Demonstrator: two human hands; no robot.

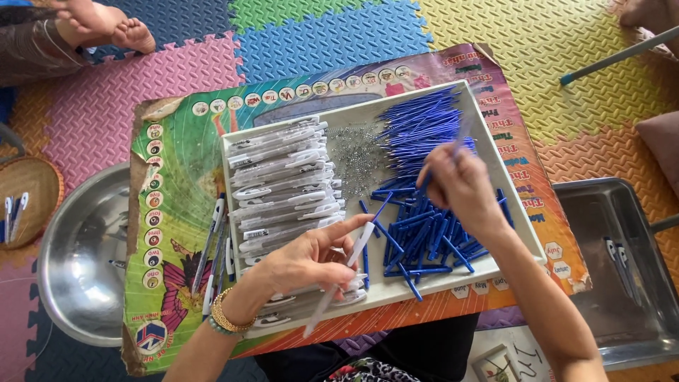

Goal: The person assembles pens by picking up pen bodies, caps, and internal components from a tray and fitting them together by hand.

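Left hand point(308, 258) grips a white pen barrel point(339, 279) — right hand point(460, 185) pinches a blue refill point(458, 141) (over the tray point(495, 145)).

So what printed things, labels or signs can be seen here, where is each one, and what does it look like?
Printed board: under the white tray, large worn rectangle, green and orange, cartoon figures, small round pictures along its edges.
Pen barrels: stacked in the tray's left half, white and clear, small dark printed marks.
Framed card: bottom edge, right of the dark clothing, white with dark marks.
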